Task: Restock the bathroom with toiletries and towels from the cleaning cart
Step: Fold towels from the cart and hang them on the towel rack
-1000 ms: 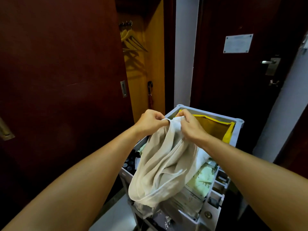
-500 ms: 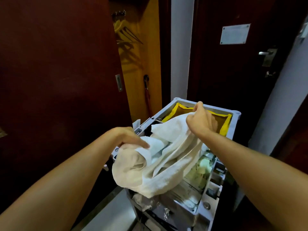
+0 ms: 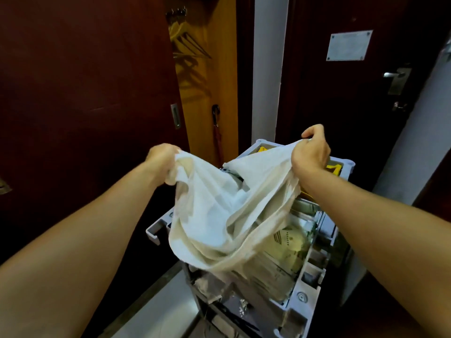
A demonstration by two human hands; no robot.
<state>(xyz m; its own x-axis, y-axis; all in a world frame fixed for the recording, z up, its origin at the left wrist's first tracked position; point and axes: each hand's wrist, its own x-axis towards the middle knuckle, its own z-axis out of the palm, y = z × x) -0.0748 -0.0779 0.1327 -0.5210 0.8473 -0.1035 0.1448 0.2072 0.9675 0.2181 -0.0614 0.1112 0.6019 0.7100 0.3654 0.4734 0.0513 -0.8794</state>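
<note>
While both arms reach forward over the cleaning cart [image 3: 302, 297], status is:

left hand: left hand [image 3: 161, 158] sits at frame centre-left, knuckles up, fingers curled into a fist round one bunched corner of the towel [image 3: 219, 211]. Forearm runs in from the lower-left corner, nearly straight.

right hand: right hand [image 3: 311, 152] is higher and further out than the left, over the far end of the cart. Fingers and thumb pinch the towel's other top edge; back of the hand faces the camera. Forearm comes in from the right edge.

hands spacing: well apart, with the cloth stretched between them along its top edge.

towel: off-white, thin, creased. Held in the air above the cart, sagging in a deep fold between the two grips; lowest part hangs over the cart's top tray. Cannot tell whether it touches the items below.

cart top: grey plastic frame; pale printed packets [image 3: 290, 247] lie in the tray under the towel. Yellow bag liner [image 3: 333, 168] shows at the far end, just beyond the right wrist.

surroundings: dark red sliding door [image 3: 85, 93] on the left, open closet with hangers [image 3: 185, 45] and a red umbrella [image 3: 217, 140] standing behind it. Dark room door [image 3: 341, 106] with a white notice plate [image 3: 349, 45] and lever handle [image 3: 395, 76] on the right.

floor: pale tile strip at bottom centre, left of the cart.
</note>
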